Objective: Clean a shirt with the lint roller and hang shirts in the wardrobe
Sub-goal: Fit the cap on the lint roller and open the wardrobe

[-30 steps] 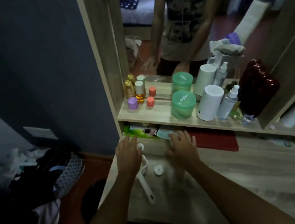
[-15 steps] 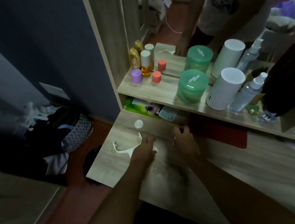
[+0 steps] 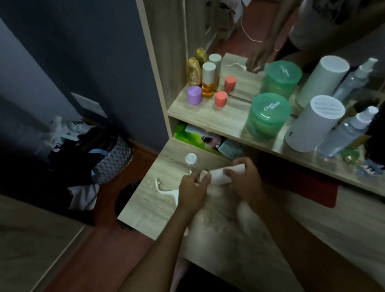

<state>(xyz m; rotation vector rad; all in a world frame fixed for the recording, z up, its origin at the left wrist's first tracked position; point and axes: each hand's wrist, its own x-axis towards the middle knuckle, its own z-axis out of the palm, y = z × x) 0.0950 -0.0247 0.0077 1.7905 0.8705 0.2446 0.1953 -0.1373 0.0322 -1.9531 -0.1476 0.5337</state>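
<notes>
head view: both hands meet over the near left part of the pale wood tabletop (image 3: 146,212). the right hand (image 3: 246,182) curls its fingers over a white lint roller roll (image 3: 226,174), which lies sideways just in front of the low shelf opening. the left hand (image 3: 191,193) pinches at the roll's left end, fingertips touching it. the roll looks blurred, so its surface detail cannot be told. just left of the left hand lies a white lint roller handle (image 3: 166,191), flat on the tabletop and apart from the roll. a small white cap (image 3: 191,158) sits farther back, near the shelf edge.

above, the shelf (image 3: 209,115) carries a purple cap (image 3: 194,95), an amber bottle (image 3: 208,80) with a white top, two coral caps (image 3: 221,98), a green jar (image 3: 269,115), a white cylinder (image 3: 315,122) with a slotted top, and a clear spray bottle (image 3: 347,132). a mirror (image 3: 254,20) behind them doubles these things and shows the person's arms and printed tee. under the shelf, green and grey packets (image 3: 200,137) are tucked in. a red mat (image 3: 305,185) lies on the tabletop right of the hands.

on the floor to the left, against the dark blue wall, a patterned basket (image 3: 112,159) holds heaped clothes. no shirt can be made out clearly in that pile.
</notes>
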